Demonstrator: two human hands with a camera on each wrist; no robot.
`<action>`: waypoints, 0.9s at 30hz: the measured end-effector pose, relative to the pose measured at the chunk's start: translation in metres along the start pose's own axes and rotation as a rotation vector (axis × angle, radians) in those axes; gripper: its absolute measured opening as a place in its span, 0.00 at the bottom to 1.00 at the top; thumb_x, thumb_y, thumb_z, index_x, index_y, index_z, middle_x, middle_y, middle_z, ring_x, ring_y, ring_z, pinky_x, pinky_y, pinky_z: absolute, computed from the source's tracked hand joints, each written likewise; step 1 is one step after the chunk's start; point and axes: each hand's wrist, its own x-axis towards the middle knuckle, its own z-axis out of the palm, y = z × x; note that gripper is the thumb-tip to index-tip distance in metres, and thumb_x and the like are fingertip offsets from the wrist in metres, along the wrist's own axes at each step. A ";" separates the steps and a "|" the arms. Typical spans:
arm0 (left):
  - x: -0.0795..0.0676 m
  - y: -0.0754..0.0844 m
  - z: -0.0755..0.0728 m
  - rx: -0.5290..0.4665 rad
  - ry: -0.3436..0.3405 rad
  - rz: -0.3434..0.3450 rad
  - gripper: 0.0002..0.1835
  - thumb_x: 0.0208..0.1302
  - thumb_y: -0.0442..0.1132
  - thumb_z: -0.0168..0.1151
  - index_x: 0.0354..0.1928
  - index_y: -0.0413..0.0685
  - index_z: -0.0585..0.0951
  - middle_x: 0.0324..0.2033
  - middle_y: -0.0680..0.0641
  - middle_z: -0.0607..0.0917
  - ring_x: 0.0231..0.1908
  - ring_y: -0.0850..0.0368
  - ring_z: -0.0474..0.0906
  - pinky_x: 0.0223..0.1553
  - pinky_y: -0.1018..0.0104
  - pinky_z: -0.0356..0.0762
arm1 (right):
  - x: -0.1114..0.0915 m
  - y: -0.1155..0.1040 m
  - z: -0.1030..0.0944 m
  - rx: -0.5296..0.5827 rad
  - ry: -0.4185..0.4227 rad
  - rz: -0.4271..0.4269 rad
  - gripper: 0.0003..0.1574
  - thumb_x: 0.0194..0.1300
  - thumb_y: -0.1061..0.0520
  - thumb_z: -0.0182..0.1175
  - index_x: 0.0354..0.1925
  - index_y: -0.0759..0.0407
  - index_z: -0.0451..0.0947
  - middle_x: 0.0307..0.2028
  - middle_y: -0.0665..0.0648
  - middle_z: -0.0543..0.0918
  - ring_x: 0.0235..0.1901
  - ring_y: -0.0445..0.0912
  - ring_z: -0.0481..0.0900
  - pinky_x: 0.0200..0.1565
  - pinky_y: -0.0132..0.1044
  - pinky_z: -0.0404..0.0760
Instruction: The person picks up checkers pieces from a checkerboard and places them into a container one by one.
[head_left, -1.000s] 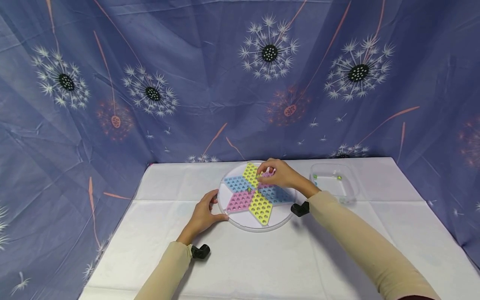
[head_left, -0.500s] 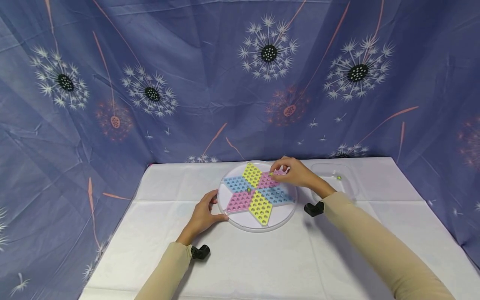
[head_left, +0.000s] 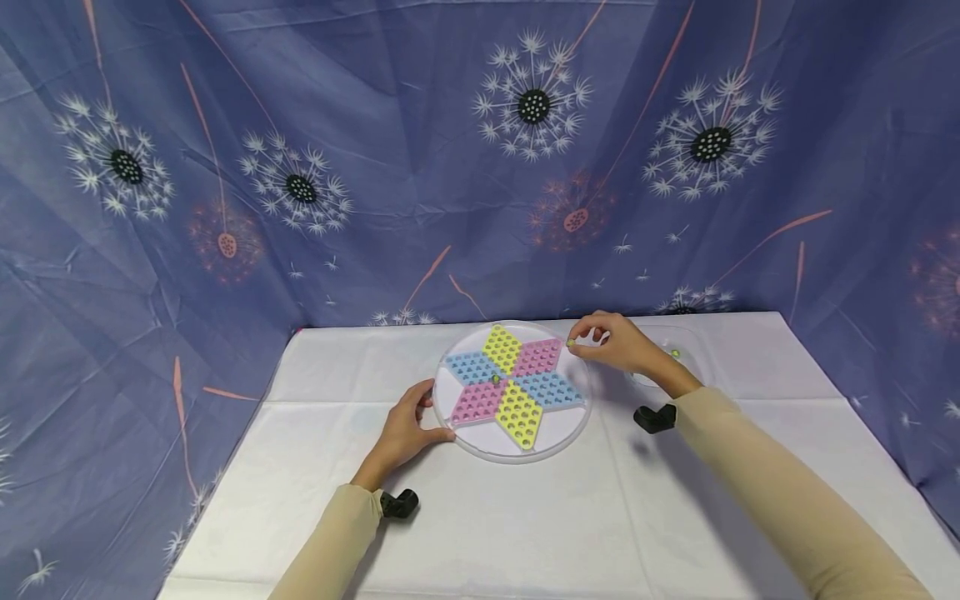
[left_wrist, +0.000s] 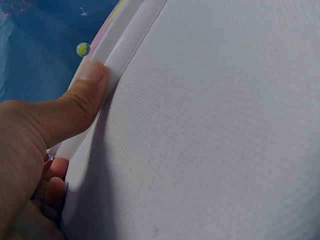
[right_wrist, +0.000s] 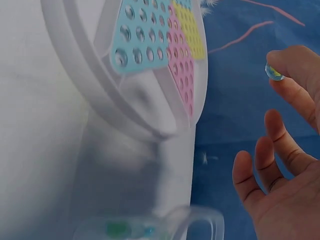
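Note:
A round white Chinese checkers board (head_left: 555, 429) with a star of pink, blue and yellow sections lies on the table. My left hand (head_left: 401, 432) grips its left rim; in the left wrist view the thumb (left_wrist: 90, 75) presses on the edge and fingertips curl below. One green-yellow marble (head_left: 496, 379) sits in a hole left of the star's centre. Just off the board's upper right edge, my right hand (head_left: 618, 346) pinches another marble (right_wrist: 273, 72) between thumb and index finger, the other fingers loosely bent and apart.
A clear plastic container (head_left: 696, 340) stands right of the board, partly hidden by the right hand and forearm; a green marble (head_left: 676, 353) shows in it. The white-covered table (head_left: 517, 533) ends at a blue dandelion-patterned cloth (head_left: 420, 167) behind.
My right hand has moved right, from over the board's upper middle to beyond its upper right edge, still pinching the marble. The left hand keeps its place on the rim.

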 end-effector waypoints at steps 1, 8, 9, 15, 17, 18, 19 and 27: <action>0.000 0.000 0.000 -0.001 0.000 0.000 0.55 0.45 0.39 0.86 0.75 0.39 0.66 0.53 0.44 0.78 0.53 0.50 0.73 0.59 0.51 0.74 | -0.002 0.002 -0.002 -0.002 0.005 0.003 0.09 0.66 0.50 0.72 0.45 0.45 0.87 0.46 0.59 0.82 0.40 0.51 0.73 0.47 0.49 0.77; 0.000 0.001 0.000 -0.017 0.003 0.006 0.55 0.45 0.39 0.86 0.75 0.38 0.66 0.54 0.44 0.78 0.53 0.50 0.73 0.60 0.50 0.73 | -0.015 0.017 -0.017 -0.011 0.037 0.053 0.12 0.66 0.46 0.71 0.46 0.47 0.87 0.46 0.57 0.80 0.41 0.51 0.74 0.48 0.49 0.77; 0.000 0.001 0.000 -0.016 0.002 0.006 0.55 0.45 0.39 0.86 0.75 0.38 0.66 0.54 0.44 0.78 0.53 0.50 0.73 0.60 0.50 0.73 | -0.017 0.019 -0.019 -0.014 0.040 0.064 0.12 0.67 0.46 0.71 0.46 0.47 0.87 0.46 0.57 0.80 0.41 0.51 0.73 0.48 0.49 0.77; 0.000 0.001 0.000 0.003 0.000 0.001 0.55 0.45 0.39 0.86 0.75 0.38 0.66 0.53 0.44 0.78 0.52 0.51 0.73 0.58 0.51 0.74 | -0.033 0.032 -0.033 -0.012 0.054 0.126 0.15 0.68 0.44 0.69 0.48 0.48 0.86 0.48 0.57 0.78 0.42 0.52 0.72 0.45 0.48 0.76; 0.000 0.001 0.000 0.011 0.002 0.001 0.54 0.46 0.39 0.86 0.75 0.38 0.66 0.53 0.44 0.79 0.51 0.51 0.73 0.56 0.52 0.74 | -0.037 0.037 -0.037 -0.012 0.057 0.137 0.17 0.68 0.42 0.69 0.49 0.49 0.86 0.49 0.58 0.78 0.43 0.52 0.73 0.44 0.47 0.77; 0.000 0.002 -0.001 0.011 0.002 -0.001 0.54 0.46 0.39 0.86 0.75 0.38 0.66 0.53 0.44 0.79 0.51 0.51 0.73 0.56 0.52 0.74 | -0.039 0.038 -0.039 -0.015 0.058 0.142 0.17 0.68 0.42 0.68 0.49 0.49 0.85 0.50 0.58 0.78 0.44 0.52 0.73 0.44 0.48 0.77; 0.000 0.001 -0.001 0.012 0.002 -0.003 0.54 0.45 0.39 0.86 0.75 0.38 0.66 0.52 0.44 0.79 0.51 0.52 0.73 0.56 0.52 0.74 | -0.040 0.040 -0.041 -0.019 0.060 0.146 0.18 0.69 0.42 0.68 0.49 0.49 0.85 0.50 0.59 0.78 0.44 0.52 0.73 0.43 0.48 0.77; 0.000 0.000 0.000 0.001 -0.001 -0.001 0.54 0.45 0.39 0.86 0.75 0.39 0.66 0.52 0.44 0.78 0.50 0.51 0.73 0.55 0.52 0.74 | -0.049 0.046 -0.050 -0.029 0.069 0.140 0.17 0.70 0.44 0.67 0.50 0.52 0.85 0.50 0.60 0.78 0.43 0.54 0.73 0.40 0.47 0.75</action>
